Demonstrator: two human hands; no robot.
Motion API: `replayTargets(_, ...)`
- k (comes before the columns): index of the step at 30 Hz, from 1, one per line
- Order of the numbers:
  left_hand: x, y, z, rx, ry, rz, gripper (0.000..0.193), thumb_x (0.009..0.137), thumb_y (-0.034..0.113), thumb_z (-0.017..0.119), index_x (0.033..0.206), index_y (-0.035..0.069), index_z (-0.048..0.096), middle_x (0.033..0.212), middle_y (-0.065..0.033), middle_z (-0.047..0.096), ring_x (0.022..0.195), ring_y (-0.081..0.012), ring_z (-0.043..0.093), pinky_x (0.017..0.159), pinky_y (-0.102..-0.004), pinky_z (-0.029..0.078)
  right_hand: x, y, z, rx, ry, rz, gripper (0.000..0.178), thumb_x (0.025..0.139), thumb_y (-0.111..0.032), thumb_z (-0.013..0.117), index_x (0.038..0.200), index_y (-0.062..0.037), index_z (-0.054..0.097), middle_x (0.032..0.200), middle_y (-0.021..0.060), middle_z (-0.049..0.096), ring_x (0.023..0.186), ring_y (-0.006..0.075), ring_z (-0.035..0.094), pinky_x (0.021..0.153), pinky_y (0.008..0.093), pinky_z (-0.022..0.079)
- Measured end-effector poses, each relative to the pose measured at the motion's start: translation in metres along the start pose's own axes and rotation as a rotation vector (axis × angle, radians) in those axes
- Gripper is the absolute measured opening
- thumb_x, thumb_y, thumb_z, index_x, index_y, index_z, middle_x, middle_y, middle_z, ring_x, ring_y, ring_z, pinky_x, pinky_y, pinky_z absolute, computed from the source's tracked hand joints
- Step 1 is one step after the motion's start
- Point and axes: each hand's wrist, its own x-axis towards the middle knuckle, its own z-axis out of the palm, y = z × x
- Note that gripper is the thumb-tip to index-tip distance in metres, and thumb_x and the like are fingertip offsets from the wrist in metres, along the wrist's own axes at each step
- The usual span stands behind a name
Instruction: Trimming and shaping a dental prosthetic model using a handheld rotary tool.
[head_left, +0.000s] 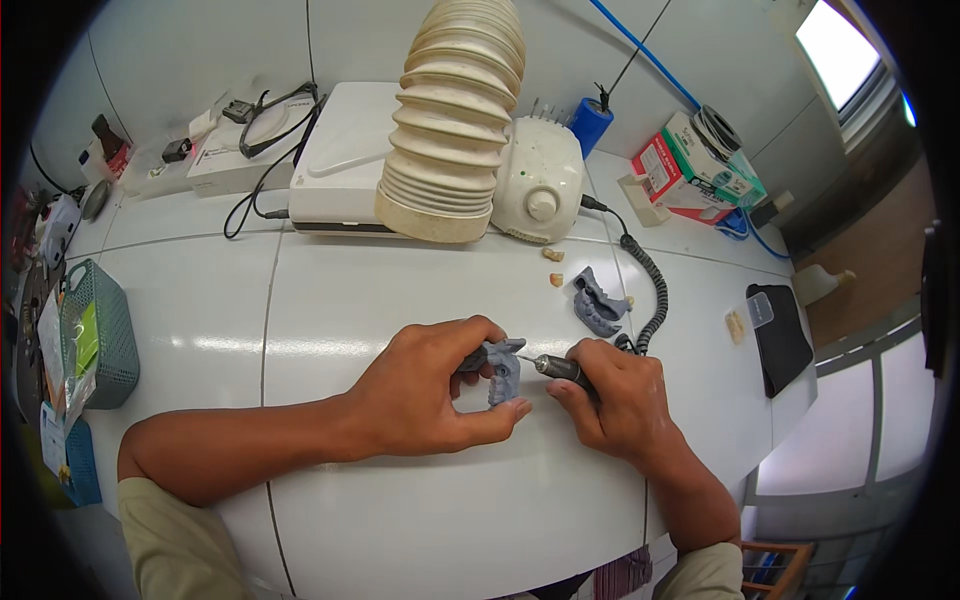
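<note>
In left hand [410, 390]: pinching bumpy gray tooth model [505, 384]
In right hand [625, 398]: pinching round black drill [558, 368], thin-tipped
Below: shiny white table [450, 525]

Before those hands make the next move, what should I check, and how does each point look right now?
1. Model held in the left hand: ok.
2. Handpiece gripped in the right hand: ok.
3. Bit touching the model: cannot tell, too small to see.
4. Bit spinning: cannot tell from a still picture.
5. Cord clear of the left hand: ok.
6. Hose mouth close to the model: not ok, it sits farther back.
</note>
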Motion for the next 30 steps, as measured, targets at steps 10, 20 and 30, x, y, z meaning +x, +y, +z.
replayTargets(10, 0.0014, -0.0002, -0.0009, 0.001, -0.017, 0.011, 0.057, 0.082, 0.034, 0.091, 0.116, -0.004, 0.067, 0.081, -0.0088, 0.068, 0.065, -0.0162, 0.062, 0.061, -0.0304, 0.053, 0.0010, -0.0013, -0.0013, -0.007, -0.025, 0.018, 0.034, 0.100, -0.037, 0.079, 0.093, -0.0067, 0.063, 0.072, 0.0082, 0.064, 0.053, 0.0276, 0.062, 0.048, 0.0405, 0.045)
replayTargets(20, -0.0011, -0.0027, 0.0008, 0.007, 0.000, 0.016, 0.063, 0.081, 0.037, 0.095, 0.117, -0.005, 0.066, 0.087, -0.0111, 0.071, 0.070, -0.0165, 0.067, 0.066, -0.0301, 0.058, 0.0014, -0.0039, -0.0002, -0.016, -0.022, 0.030, 0.036, 0.100, -0.037, 0.079, 0.091, -0.0059, 0.063, 0.071, 0.0079, 0.062, 0.051, 0.0268, 0.061, 0.047, 0.0401, 0.044)
replayTargets(30, -0.0014, -0.0045, 0.0026, -0.019, 0.009, 0.012, 0.061, 0.085, 0.046, 0.093, 0.111, -0.003, 0.066, 0.086, -0.0140, 0.072, 0.069, -0.0204, 0.071, 0.066, -0.0341, 0.060, 0.0018, -0.0060, 0.0001, -0.003, -0.016, 0.042, 0.033, 0.099, -0.032, 0.080, 0.091, -0.0056, 0.063, 0.070, 0.0074, 0.062, 0.051, 0.0256, 0.060, 0.046, 0.0391, 0.043)
